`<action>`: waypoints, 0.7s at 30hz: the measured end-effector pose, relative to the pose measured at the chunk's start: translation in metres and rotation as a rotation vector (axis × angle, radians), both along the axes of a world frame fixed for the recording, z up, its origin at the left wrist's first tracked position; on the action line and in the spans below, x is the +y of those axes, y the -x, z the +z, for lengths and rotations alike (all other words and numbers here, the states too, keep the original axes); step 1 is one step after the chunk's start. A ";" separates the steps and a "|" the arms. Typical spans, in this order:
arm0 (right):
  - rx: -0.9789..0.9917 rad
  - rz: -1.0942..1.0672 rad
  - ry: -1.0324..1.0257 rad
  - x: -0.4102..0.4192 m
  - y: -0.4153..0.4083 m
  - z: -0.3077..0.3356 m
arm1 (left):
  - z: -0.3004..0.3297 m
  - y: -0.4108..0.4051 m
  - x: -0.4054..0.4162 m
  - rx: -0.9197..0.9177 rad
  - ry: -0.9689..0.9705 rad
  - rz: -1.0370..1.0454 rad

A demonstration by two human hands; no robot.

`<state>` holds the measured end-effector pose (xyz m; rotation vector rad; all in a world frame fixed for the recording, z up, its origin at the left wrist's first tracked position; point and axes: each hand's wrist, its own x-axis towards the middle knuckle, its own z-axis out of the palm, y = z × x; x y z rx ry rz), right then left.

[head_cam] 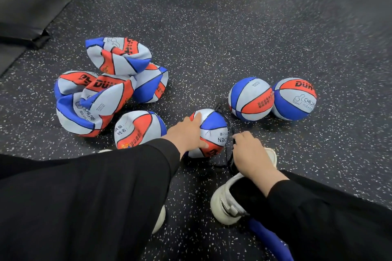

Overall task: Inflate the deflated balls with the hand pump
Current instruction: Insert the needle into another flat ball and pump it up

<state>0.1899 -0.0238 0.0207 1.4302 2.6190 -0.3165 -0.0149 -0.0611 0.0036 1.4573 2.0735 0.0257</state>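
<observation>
Ball [209, 131] under work, on the floor [233, 38] between both hands, just ahead of the white shoe [228, 203]. Blue pump [269, 241] nearest, low at the bottom edge by the right leg, long axis running away toward that ball. Left hand [186, 133] spread flat over the ball's left side, steadying, fingers straight. Right hand [250, 152] curled round the black hose [230, 150] just right of the ball, closer to the valve end; needle itself not visible. Red, blue and pale panels, fairly round, slightly soft-looking. Farther right, two full balls [272, 99] touching. Farther left, a crumpled flat pile [106, 91].
</observation>
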 end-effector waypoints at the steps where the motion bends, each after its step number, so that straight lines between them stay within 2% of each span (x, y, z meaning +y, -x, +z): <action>1: 0.021 -0.010 0.038 0.000 0.000 0.002 | 0.000 -0.001 0.000 0.005 0.002 0.001; 4: 0.084 -0.078 0.064 0.008 -0.003 0.025 | 0.000 -0.003 -0.001 0.012 0.006 -0.004; 7: 0.230 -0.130 -0.052 0.028 0.003 0.071 | 0.000 -0.001 0.000 0.009 -0.001 0.003; 10: 0.253 -0.146 -0.084 0.040 0.008 0.097 | -0.002 -0.001 0.001 -0.002 0.002 0.004; 15: 0.316 -0.204 -0.248 0.016 0.005 0.052 | -0.006 0.001 0.008 -0.022 -0.005 -0.015; 18: 0.202 -0.193 -0.189 -0.004 0.002 0.015 | -0.012 0.007 0.011 -0.124 0.014 0.008; 21: 0.166 -0.119 -0.078 -0.015 0.003 0.002 | -0.015 0.012 0.010 -0.317 -0.012 0.170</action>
